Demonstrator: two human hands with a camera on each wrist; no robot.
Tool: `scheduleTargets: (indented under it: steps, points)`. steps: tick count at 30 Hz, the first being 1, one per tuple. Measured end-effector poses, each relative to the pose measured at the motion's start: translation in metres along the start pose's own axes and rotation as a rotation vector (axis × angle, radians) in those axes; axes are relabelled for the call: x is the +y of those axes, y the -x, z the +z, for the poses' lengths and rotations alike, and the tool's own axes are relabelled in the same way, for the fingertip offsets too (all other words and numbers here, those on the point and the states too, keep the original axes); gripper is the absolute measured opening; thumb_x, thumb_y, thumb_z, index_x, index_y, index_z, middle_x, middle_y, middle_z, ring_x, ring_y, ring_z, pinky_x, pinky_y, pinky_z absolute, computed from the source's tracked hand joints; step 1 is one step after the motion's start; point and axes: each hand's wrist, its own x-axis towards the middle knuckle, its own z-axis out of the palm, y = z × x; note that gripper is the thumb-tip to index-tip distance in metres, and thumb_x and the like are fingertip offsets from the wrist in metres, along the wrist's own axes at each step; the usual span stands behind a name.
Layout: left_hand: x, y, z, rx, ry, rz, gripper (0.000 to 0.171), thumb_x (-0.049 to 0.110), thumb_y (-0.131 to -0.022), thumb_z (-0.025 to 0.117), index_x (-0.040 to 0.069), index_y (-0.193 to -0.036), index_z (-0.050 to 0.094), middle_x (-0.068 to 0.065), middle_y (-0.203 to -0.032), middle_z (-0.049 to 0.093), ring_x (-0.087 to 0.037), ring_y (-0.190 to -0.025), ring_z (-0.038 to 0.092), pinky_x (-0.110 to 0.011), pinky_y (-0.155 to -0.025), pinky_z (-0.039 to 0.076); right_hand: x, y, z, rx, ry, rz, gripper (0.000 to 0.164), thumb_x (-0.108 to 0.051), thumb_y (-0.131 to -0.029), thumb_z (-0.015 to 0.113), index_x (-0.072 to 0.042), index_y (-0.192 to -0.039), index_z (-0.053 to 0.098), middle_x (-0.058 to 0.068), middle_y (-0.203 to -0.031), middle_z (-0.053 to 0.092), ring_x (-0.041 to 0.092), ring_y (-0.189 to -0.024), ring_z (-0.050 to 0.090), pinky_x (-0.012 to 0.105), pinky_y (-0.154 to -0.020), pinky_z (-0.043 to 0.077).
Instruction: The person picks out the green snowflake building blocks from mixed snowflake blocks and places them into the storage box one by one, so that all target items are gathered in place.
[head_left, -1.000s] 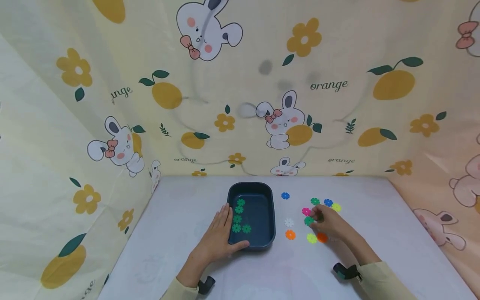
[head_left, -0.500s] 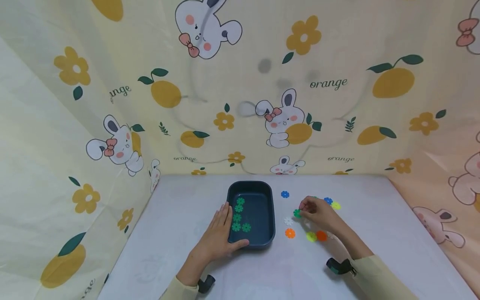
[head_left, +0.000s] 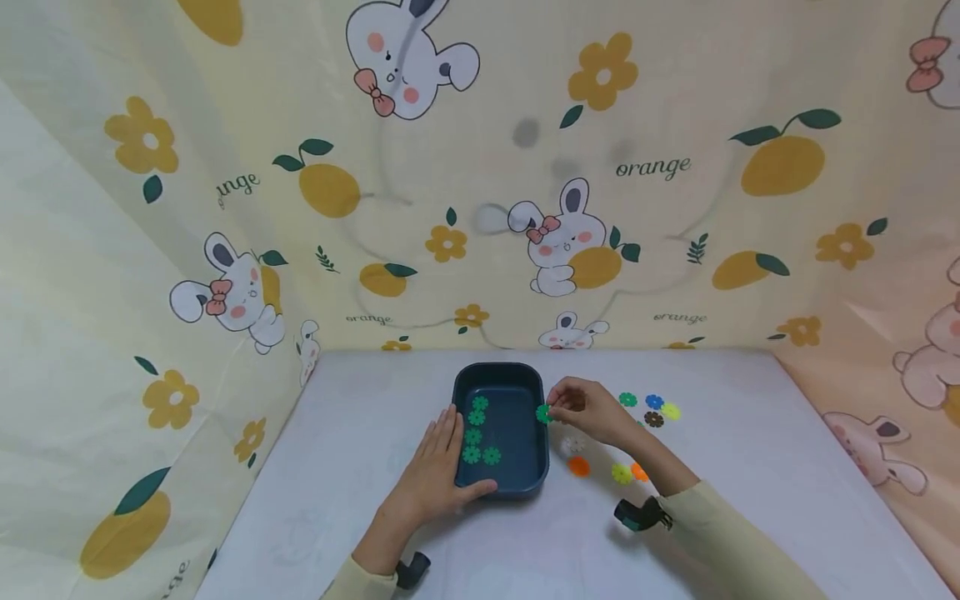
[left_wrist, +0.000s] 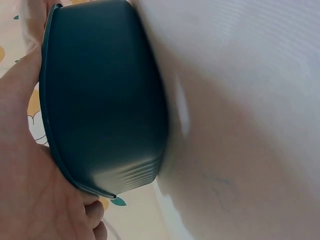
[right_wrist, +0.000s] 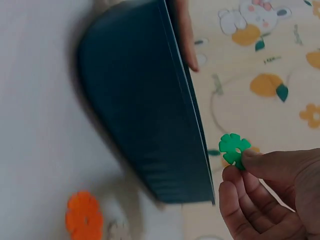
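Note:
A dark blue rectangular bin (head_left: 525, 487) stands on the table, with several green snowflake-shaped plastic discs (head_left: 491, 456) along its left side inside. My left hand (head_left: 431, 475) rests against the bin's left side, fingers straight, thumb on the near rim. In the left wrist view, the bin's outer wall (left_wrist: 100, 95) lies beside the palm. Between thumb and fingertips my right hand (head_left: 596, 412) pinches one green snowflake disc (right_wrist: 234, 148), held at the bin's right rim. In the right wrist view that disc appears just past the rim, gripped by its edge.
Right of the bin lie loose discs: orange (head_left: 578, 466), white (head_left: 574, 444), yellow-green (head_left: 622, 473), green (head_left: 627, 399), blue (head_left: 654, 402), brown (head_left: 654, 419) and yellow (head_left: 671, 411). The right arm partly covers another orange one. A printed cloth (head_left: 420, 208) hangs behind the table.
My right hand has carried the green snowflake disc leftward from the loose discs to the bin's right rim, uncovering the brown disc. The left hand has stayed on the bin.

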Motion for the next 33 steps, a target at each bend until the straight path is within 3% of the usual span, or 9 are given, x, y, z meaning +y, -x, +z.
scheduleTargets:
  steps: [17, 33]
  points:
    - [-0.002, 0.0, 0.0, 0.013, 0.012, 0.016, 0.124, 0.082, -0.091, 0.061, 0.003, -0.172, 0.01, -0.012, -0.181, -0.001, -0.028, -0.168, 0.001, -0.05, -0.135, 0.009, -0.015, -0.042, 0.041, -0.242, 0.095, -0.118, 0.011, -0.002, -0.1, 0.073, -0.01, -0.107, 0.074, 0.002, -0.098, 0.071, 0.016, -0.088, 0.063, 0.023, -0.083, 0.059]
    - [-0.002, 0.001, 0.0, 0.007, 0.005, 0.013, 0.124, 0.083, -0.092, 0.059, 0.003, -0.172, 0.01, -0.012, -0.181, -0.001, -0.029, -0.167, 0.001, -0.051, -0.135, 0.011, -0.012, -0.069, 0.064, -0.351, 0.225, -0.101, 0.013, 0.002, -0.099, 0.072, -0.01, -0.104, 0.075, -0.003, -0.093, 0.068, 0.012, -0.082, 0.062, 0.026, -0.077, 0.059]
